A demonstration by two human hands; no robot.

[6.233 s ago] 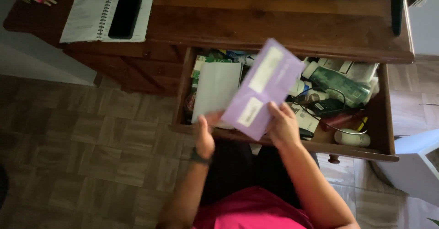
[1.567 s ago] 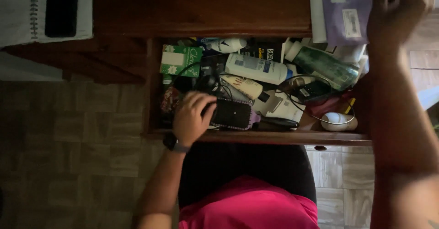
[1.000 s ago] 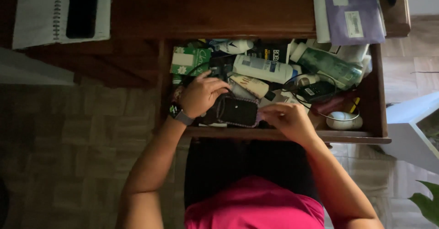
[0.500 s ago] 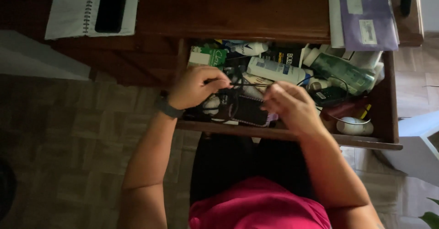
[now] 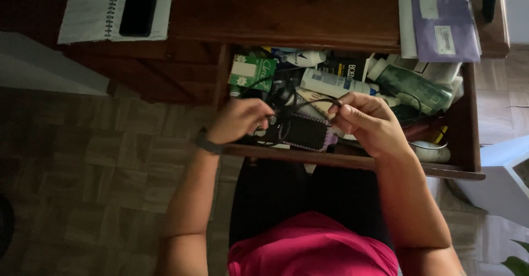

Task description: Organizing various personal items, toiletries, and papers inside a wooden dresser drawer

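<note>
1. Since a moment earlier, a thin black cable had been lifted a little out of the open drawer and drawn out between the two hands, whereas half a second before both hands had been lower, in among the clutter.
2. From this it was judged that the cable was being untangled or pulled free of the other contents; part of it was still looped down toward the black pouch lying just below and between the hands.
3. The left hand was closed on one end of the cable, fingers curled, wrist bent inward, a dark watch band seen at the wrist.
4. The right hand was closed in a pinch on the other end, thumb and forefinger together, forearm angled up from the lower right.
5. Beyond the hands, bottles and a green box were packed in the drawer.
6. Farther off on the counter, purple envelopes were lying beyond the right hand, and a spiral notebook carrying a black phone beyond the left.
</note>
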